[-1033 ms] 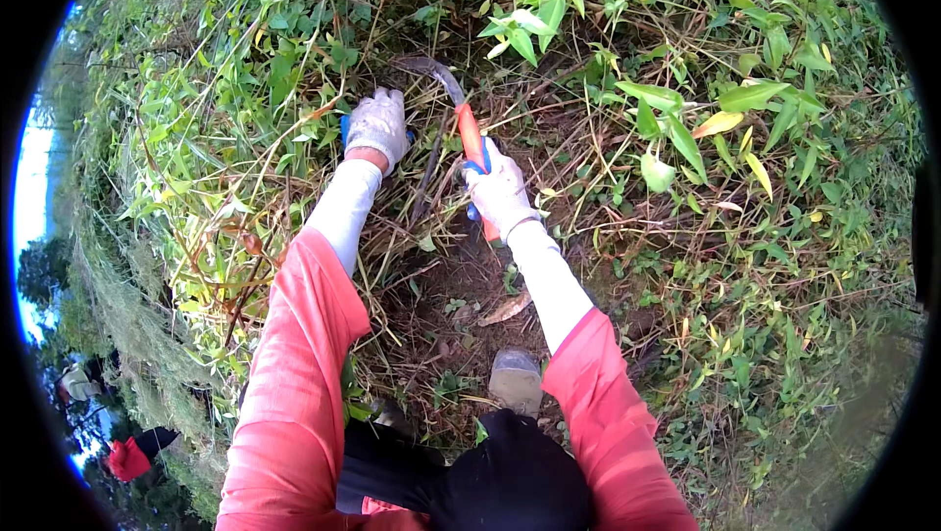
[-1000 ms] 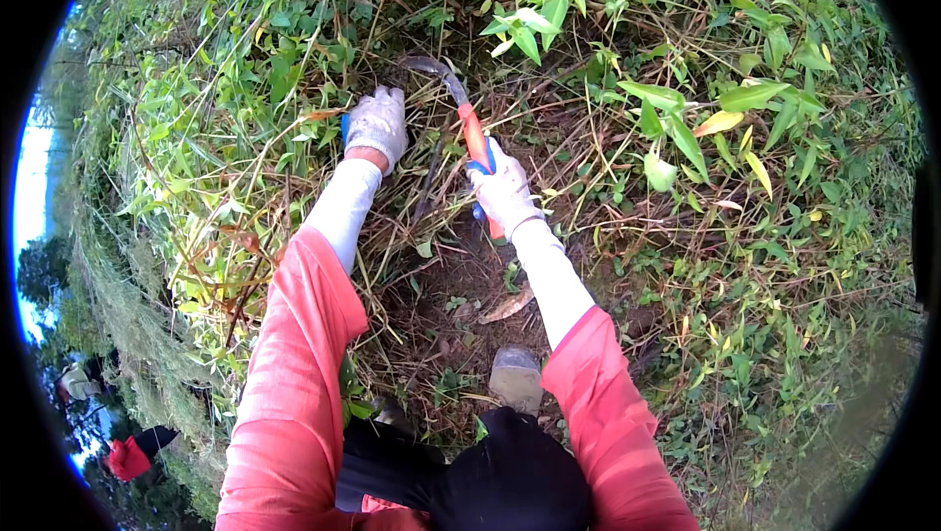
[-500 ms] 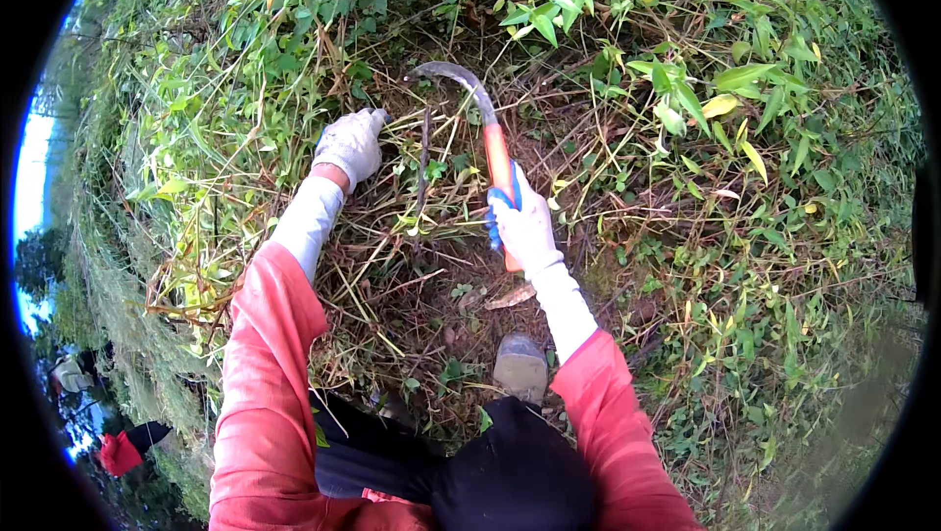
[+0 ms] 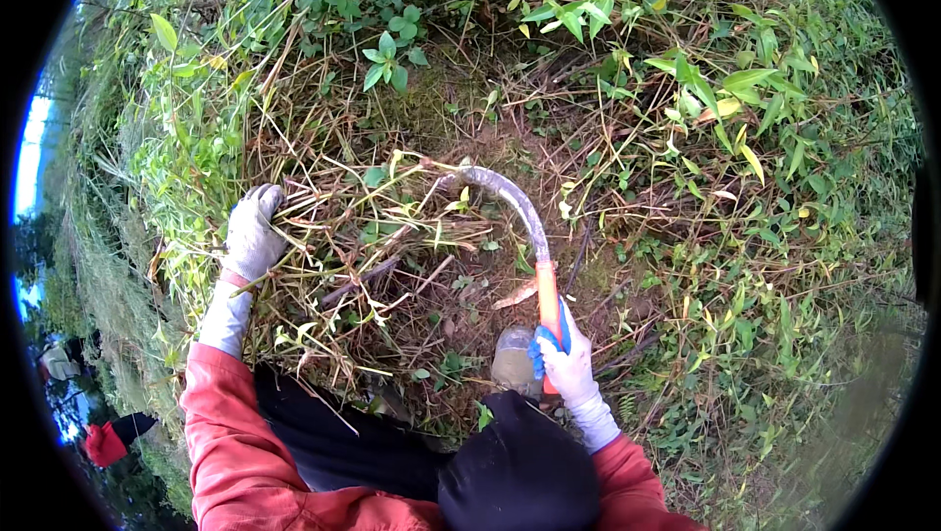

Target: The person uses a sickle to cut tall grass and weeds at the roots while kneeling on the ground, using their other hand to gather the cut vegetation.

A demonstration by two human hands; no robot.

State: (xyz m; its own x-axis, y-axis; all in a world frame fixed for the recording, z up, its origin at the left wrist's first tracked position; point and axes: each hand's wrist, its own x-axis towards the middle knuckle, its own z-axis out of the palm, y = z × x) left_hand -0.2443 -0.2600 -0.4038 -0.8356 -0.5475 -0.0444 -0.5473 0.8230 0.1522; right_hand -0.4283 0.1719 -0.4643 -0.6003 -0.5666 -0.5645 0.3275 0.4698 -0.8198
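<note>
My left hand (image 4: 257,232), in a pale work glove, is closed around a bunch of weed stems (image 4: 333,213). The stems stick out to the right of the fist and droop toward me. A sickle (image 4: 550,291) with an orange handle is in my right hand (image 4: 567,355), which wears a white and blue glove. Its curved, soil-marked blade arches up and to the left. The blade's tip lies by the ends of the stems, and whether it touches them I cannot tell.
Just below the sickle handle is my boot (image 4: 514,360) on littered soil. Bare mossy earth (image 4: 441,105) shows farther off. Dense leafy weeds (image 4: 745,266) stand to the right, more growth to the left. At the far left edge appears a red garment (image 4: 104,445).
My left hand has moved left and nearer, dragging the bunch of stems with it. The sickle has come back toward me and slightly right. More bare earth shows beyond.
</note>
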